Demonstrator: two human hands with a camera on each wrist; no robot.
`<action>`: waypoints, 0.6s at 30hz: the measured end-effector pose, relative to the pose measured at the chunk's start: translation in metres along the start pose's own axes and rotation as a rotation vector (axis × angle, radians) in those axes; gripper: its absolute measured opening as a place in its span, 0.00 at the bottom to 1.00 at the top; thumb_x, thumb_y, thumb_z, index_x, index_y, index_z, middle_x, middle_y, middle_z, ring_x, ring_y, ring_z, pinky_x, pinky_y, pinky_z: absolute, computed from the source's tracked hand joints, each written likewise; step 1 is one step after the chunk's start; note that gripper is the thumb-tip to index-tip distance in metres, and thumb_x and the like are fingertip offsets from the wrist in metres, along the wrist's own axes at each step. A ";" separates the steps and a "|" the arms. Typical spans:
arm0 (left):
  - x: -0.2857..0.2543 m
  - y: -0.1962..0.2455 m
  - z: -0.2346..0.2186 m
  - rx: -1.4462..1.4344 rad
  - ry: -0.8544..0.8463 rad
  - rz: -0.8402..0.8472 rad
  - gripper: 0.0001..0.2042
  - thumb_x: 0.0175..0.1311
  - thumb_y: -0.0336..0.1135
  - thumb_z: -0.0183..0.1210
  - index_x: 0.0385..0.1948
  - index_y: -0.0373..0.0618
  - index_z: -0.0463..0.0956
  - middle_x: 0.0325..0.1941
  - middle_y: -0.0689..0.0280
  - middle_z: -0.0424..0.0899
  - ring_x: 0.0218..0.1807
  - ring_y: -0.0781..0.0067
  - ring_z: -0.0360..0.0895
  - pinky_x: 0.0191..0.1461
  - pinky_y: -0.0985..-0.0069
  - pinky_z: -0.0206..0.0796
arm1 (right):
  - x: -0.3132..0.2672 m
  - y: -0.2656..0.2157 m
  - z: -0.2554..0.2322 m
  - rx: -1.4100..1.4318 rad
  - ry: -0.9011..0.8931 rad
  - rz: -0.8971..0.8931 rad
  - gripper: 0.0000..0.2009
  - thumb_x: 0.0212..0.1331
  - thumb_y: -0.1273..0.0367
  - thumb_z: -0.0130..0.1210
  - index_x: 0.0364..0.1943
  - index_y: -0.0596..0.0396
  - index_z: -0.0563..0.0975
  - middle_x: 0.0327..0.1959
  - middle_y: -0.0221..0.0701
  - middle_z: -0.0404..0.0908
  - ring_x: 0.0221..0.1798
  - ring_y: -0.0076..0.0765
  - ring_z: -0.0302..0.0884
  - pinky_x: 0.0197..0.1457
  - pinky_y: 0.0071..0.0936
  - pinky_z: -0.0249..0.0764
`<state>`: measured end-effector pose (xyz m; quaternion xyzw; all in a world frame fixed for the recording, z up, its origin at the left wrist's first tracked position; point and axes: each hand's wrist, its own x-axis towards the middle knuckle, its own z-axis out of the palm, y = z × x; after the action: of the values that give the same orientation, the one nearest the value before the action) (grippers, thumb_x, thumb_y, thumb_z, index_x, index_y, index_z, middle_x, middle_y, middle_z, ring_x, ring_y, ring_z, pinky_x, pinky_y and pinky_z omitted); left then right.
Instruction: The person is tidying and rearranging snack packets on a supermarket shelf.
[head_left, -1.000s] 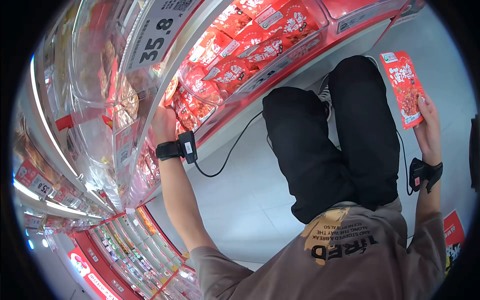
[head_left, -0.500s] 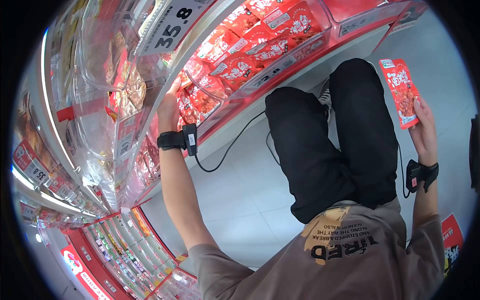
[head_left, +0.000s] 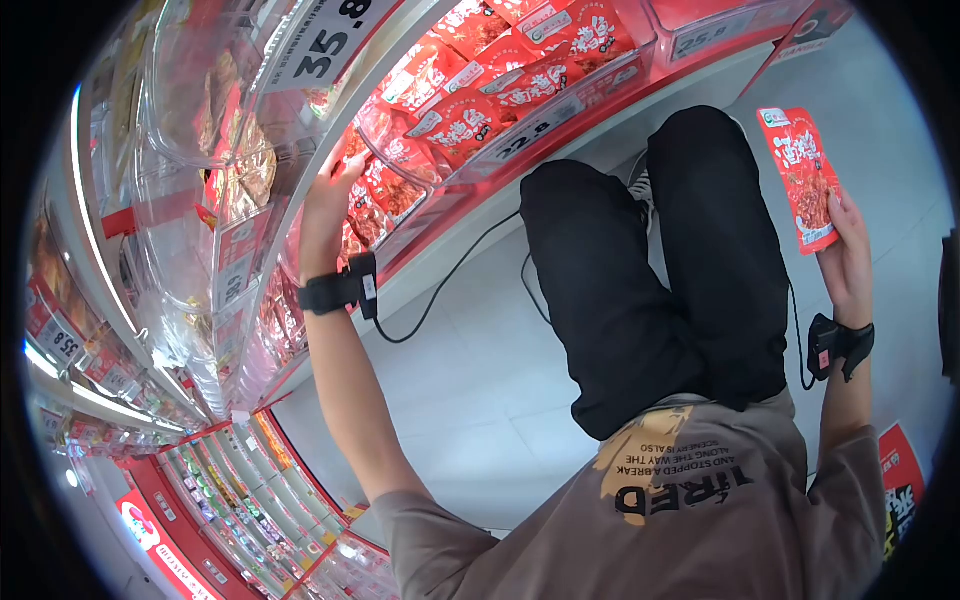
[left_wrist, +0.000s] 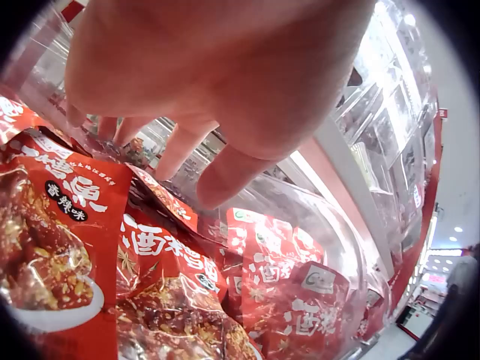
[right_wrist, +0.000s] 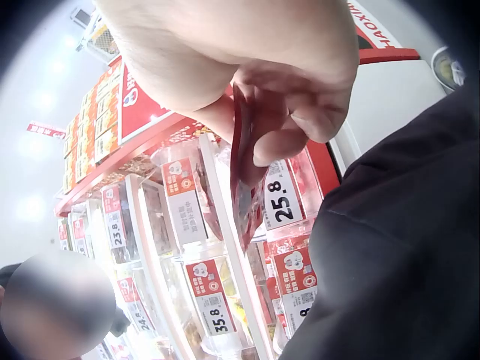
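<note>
In the head view, my right hand point(head_left: 848, 255) holds a red food pouch point(head_left: 798, 165) upright by its lower end. The thumb lies on the printed front. From the right wrist, that pouch point(right_wrist: 241, 172) shows edge-on between thumb and fingers. My left hand point(head_left: 330, 205) reaches over a clear bin point(head_left: 440, 185) of matching red pouches point(head_left: 460, 130). Seen from the left wrist, the hand point(left_wrist: 217, 82) hovers above the pile with fingers extended downward and apart. Its thumb tip comes near the top of a standing pouch point(left_wrist: 161, 191); nothing is gripped there.
Clear-fronted shelves with price tags point(head_left: 325, 40) rise at the left, close beside my left arm. My black-trousered knees point(head_left: 600, 230) face the lowest shelf's white base. Wrist camera cables point(head_left: 440, 310) hang near the legs. Another person point(right_wrist: 60, 307) stands at the right wrist view's lower left.
My left hand has shifted a little farther forward along the bin, and its fingers show more above the pouches. The right hand keeps the pouch in nearly the same place.
</note>
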<state>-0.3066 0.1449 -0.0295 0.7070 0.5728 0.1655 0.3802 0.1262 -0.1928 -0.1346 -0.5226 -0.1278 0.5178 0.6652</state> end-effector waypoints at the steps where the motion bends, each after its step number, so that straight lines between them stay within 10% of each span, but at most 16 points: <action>1: -0.016 0.013 0.002 0.259 0.008 0.033 0.25 0.61 0.36 0.55 0.60 0.36 0.64 0.64 0.56 0.67 0.66 0.68 0.61 0.68 0.73 0.50 | -0.002 -0.003 0.002 -0.018 -0.028 -0.018 0.22 0.65 0.64 0.48 0.58 0.64 0.63 0.51 0.34 0.74 0.50 0.20 0.74 0.53 0.22 0.70; 3: -0.064 0.038 0.007 0.491 0.020 0.143 0.23 0.63 0.37 0.53 0.59 0.37 0.65 0.65 0.56 0.65 0.69 0.65 0.57 0.68 0.71 0.49 | -0.008 -0.010 0.006 -0.056 -0.085 -0.057 0.22 0.65 0.65 0.48 0.58 0.66 0.64 0.52 0.35 0.74 0.49 0.22 0.75 0.52 0.23 0.71; 7: -0.153 0.079 0.036 -0.109 -0.347 0.219 0.17 0.62 0.34 0.53 0.51 0.36 0.74 0.50 0.57 0.79 0.52 0.69 0.75 0.56 0.73 0.64 | -0.031 -0.035 0.049 -0.174 -0.464 -0.052 0.23 0.62 0.67 0.49 0.58 0.69 0.64 0.51 0.35 0.76 0.50 0.25 0.75 0.56 0.25 0.69; 11: -0.212 0.079 0.109 -0.696 -0.593 0.247 0.30 0.61 0.36 0.57 0.63 0.37 0.55 0.53 0.56 0.76 0.47 0.70 0.77 0.44 0.79 0.65 | -0.039 -0.051 0.139 -0.351 -0.786 0.080 0.14 0.62 0.73 0.51 0.50 0.66 0.71 0.44 0.32 0.78 0.46 0.19 0.75 0.48 0.19 0.72; 18: -0.222 0.049 0.135 -1.091 -0.014 -0.022 0.13 0.67 0.30 0.49 0.51 0.38 0.65 0.45 0.63 0.78 0.40 0.78 0.76 0.36 0.80 0.65 | -0.034 -0.022 0.184 -0.399 -1.047 0.171 0.22 0.62 0.71 0.49 0.60 0.61 0.62 0.35 0.34 0.82 0.29 0.19 0.74 0.37 0.18 0.71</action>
<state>-0.2471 -0.1119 -0.0377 0.4023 0.4085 0.4299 0.6975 -0.0070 -0.1158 -0.0260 -0.3205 -0.4933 0.7255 0.3572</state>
